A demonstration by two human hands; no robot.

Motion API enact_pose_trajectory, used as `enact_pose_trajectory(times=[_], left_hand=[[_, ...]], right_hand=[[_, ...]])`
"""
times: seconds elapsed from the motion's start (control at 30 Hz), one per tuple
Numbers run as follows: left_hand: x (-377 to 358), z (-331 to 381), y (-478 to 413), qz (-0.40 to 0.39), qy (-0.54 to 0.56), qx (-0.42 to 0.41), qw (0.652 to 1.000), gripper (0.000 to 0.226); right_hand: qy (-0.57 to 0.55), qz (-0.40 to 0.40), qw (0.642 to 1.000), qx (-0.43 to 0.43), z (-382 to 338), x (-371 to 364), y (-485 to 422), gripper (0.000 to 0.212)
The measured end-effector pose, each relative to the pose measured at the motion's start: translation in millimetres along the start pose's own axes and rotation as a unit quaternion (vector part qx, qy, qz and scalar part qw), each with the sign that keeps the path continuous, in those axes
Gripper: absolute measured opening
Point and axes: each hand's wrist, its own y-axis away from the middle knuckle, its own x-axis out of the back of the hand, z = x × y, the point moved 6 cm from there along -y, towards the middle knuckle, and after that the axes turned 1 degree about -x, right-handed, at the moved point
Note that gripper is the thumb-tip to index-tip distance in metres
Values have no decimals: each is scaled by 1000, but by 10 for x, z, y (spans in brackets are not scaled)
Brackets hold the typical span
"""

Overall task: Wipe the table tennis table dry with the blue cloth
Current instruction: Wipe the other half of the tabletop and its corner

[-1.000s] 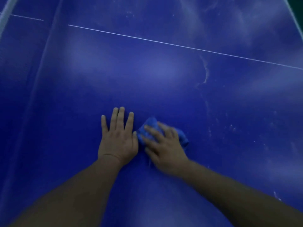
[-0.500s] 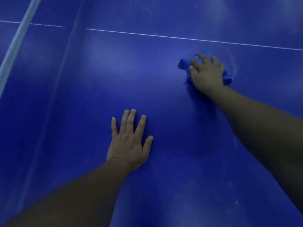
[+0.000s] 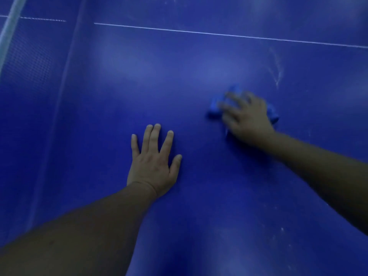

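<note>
Head view
Cloth point(image 3: 214, 108): blue and bunched, lying on the desk point(image 3: 179, 66) right of centre, under the right hand. One end shows left of the fingers and the other past the right edge of the hand, so its long axis runs left to right.
Right hand point(image 3: 247, 118): on top of the cloth, fingers spread and pointing far-left. It is blurred, so I cannot tell whether the grip curls round the cloth or only presses on it.
Left hand point(image 3: 153, 164): flat on the bare desk, near and left of the cloth and apart from it. Grip apart, fingers straight and pointing far.
Desk: deep blue with soft pale glare patches. A thin white line point(image 3: 219, 33) crosses the far part, and a faint whitish streak point(image 3: 277, 70) lies far-right of the cloth.
Left side: a net point(image 3: 29, 56) with a white top band point(image 3: 10, 28).
Room: dim.
</note>
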Motion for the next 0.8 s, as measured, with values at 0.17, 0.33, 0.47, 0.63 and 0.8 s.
enact_pose_trajectory(times=[0.17, 0.33, 0.47, 0.63, 0.8], left_hand=[[1, -3, 12, 1, 14, 2, 1000, 68], [5, -14, 1, -2, 18, 2, 1000, 67], [20, -11, -9, -15, 18, 8, 1000, 68], [41, 5, -12, -20, 27, 8, 999, 61], [68, -15, -6, 2, 76, -2, 997, 63]], right_hand=[[5, 22, 993, -119, -207, -19, -215, 46], [-54, -102, 976, 187, -1765, 49, 1702, 48], [-60, -112, 948, 292, -1750, 61, 1911, 46], [-15, 12, 989, -147, -541, -22, 418, 42], [7, 4, 992, -128, -1131, -58, 469, 46]])
